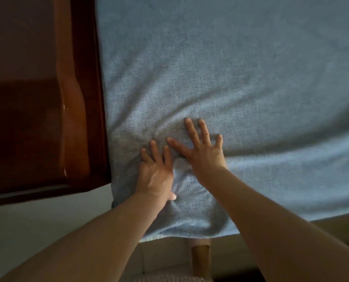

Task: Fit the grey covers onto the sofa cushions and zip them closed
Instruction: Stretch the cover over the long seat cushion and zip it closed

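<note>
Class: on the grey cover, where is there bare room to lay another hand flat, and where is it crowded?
Free: the grey cover beyond the fingertips and right of the right hand. Crowded: the near left corner, where the left hand presses beside the wooden armrest.

Both hands lie flat on the grey cover (230, 68) near its front left corner. The left hand (156, 176) presses down with fingers (155, 150) straight; the right hand (202, 153) spreads just beside it. Creases fan out from them. A dark wooden armrest (71, 119) borders the cover's left edge.
</note>
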